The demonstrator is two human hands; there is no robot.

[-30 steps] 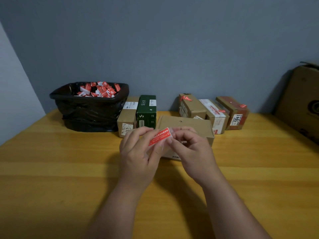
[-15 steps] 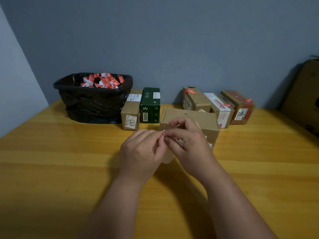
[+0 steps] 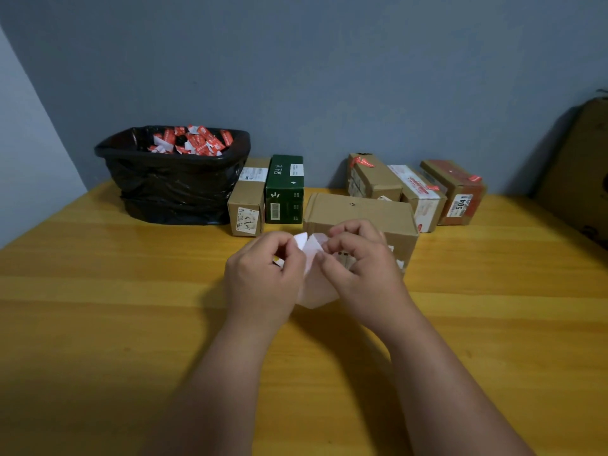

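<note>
Fingers (image 3: 291,250) of the left hand (image 3: 263,278) and the right hand (image 3: 362,271) pinch opposite ends of a white paper slip (image 3: 308,249), held above the counter (image 3: 131,307) just in front of a brown box (image 3: 358,210). The slip looks nearly weightless, limp and easily torn, so a light grip at its edges seems safest.

We get a dim, soft picture with muddy colours. Shadows pool on the bench (image 3: 98,324) beneath the left hand (image 3: 263,274) and right hand (image 3: 365,268). Far from them, the corners darken and lines bow.
</note>
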